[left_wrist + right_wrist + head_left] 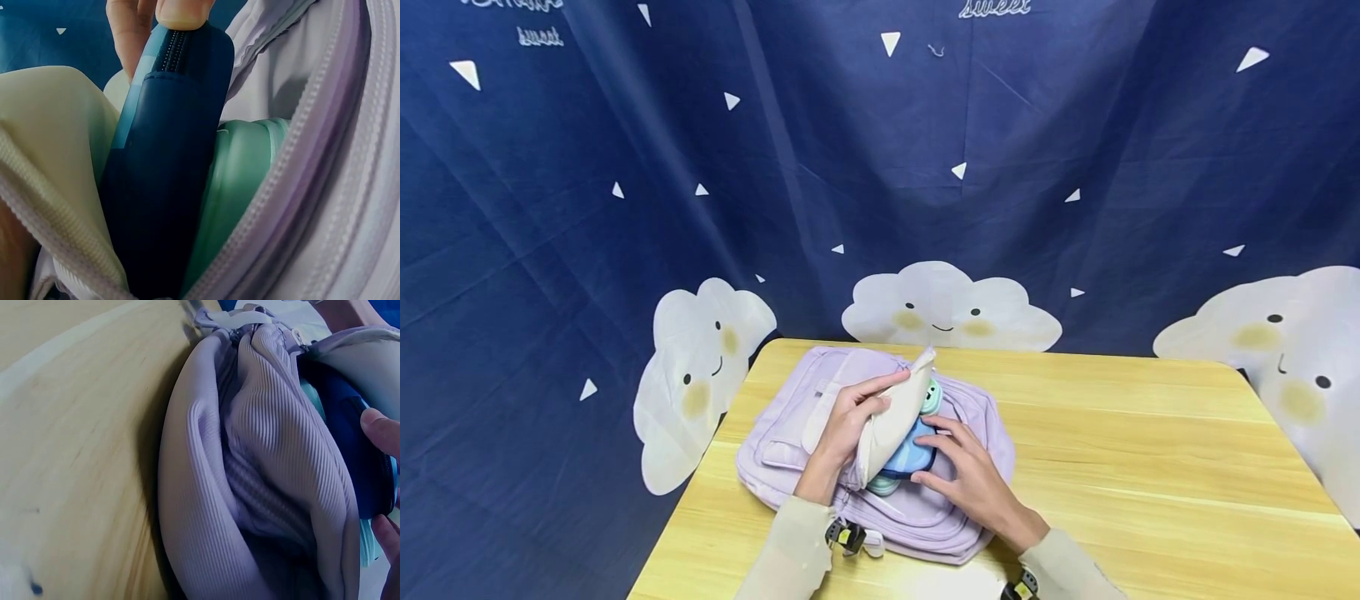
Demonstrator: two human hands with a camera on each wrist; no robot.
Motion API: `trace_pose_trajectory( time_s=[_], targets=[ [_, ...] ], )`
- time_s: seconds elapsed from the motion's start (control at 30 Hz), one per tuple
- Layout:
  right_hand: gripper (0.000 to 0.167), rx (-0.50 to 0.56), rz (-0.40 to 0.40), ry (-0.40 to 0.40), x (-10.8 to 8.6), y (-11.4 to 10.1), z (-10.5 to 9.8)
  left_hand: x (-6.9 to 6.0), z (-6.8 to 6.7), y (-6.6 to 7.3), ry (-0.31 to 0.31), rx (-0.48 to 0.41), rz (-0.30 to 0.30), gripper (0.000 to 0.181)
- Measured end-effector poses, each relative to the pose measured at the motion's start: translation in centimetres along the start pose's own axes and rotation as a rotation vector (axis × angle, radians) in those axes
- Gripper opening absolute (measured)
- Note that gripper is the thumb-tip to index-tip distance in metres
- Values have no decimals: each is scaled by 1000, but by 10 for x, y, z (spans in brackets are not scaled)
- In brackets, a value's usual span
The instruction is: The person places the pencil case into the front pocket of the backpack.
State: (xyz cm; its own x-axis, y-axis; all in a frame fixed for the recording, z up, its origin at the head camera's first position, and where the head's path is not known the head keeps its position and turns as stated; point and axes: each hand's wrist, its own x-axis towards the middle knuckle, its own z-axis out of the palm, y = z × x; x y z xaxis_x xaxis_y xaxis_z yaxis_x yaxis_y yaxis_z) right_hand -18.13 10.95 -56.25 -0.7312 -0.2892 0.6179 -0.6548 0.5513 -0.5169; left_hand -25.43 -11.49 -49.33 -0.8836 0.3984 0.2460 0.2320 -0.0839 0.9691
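Note:
A lilac backpack [782,421] lies on the table with a front pocket unzipped. My left hand [846,425] grips the cream-lined pocket flap [901,408] and holds it up, away from the bag. Between the thumb and fingers of my right hand [973,479] is a blue zippered case [912,454], partly inside the pocket. Its dark blue zippered side [165,150] stands upright in the left wrist view, the lower end hidden. Against the case sits a mint green thing [240,162], whose top [932,397] carries a small dark face print.
The wooden table [1150,450] extends to the right of the backpack. A dark blue curtain [880,167] with clouds and white triangles hangs behind it. Near my left wrist, a whitish strap end [873,543] lies beside the bag.

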Motion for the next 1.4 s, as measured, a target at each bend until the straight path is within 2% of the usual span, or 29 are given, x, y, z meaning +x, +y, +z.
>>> trace_pose_trajectory(
  time_s=[0.67,0.97,1.2,1.4],
  targets=[
    [39,62,-69,8,-6,7,-9,-1,1,4,-20,104,-16,48],
    [41,73,-69,21,-8,12,-21,-4,6,9,-46,203,-16,48],
    [39,15,-58,61,-9,19,-37,-6,11,11,-83,278,5,48],
    [37,-30,-32,61,-6,26,-54,-6,18,17,-118,397,39,46]
  ],
)
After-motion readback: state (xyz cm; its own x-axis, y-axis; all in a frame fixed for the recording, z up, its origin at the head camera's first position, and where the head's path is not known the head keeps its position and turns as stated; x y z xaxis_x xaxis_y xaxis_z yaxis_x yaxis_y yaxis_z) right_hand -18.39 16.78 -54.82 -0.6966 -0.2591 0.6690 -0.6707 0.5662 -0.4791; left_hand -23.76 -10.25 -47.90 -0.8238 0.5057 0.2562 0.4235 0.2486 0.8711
